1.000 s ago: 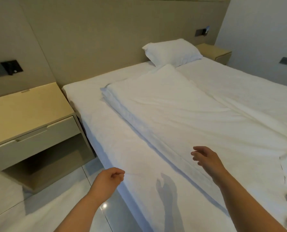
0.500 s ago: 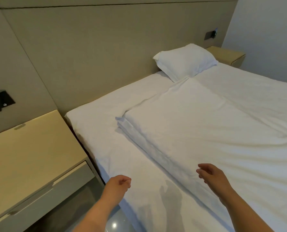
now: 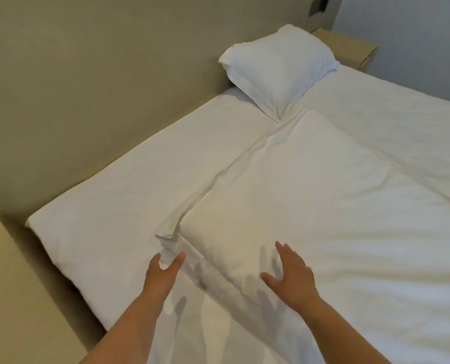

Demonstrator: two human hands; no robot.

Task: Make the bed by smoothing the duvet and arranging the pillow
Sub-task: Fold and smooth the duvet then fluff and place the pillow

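Both hands point(image 3: 229, 277) now forward, spread and empty, at duvet point(image 3: 323, 206) corner edge.

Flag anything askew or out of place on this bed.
The white folded duvet lies diagonally, leaving bare sheet at the headboard side, its near corner rumpled. The white pillow sits tilted, one corner poking onto the duvet's edge. Nothing spilled or damaged.

Soft, even indoor light, moderately bright, seemingly from above and behind the camera. Faint grey shadows of spread fingers point(image 3: 280, 248) thrown forward onto the duvet point(image 3: 323, 206) beneath both hands. No glare; whites near clipping on the pillow point(image 3: 279, 64). Slight softness and compression smear throughout, fine fabric texture lost. Wide-angle bending at the edges, headboard point(image 3: 87, 88) lines visibly slanted. Warm yellowish cast on the left.
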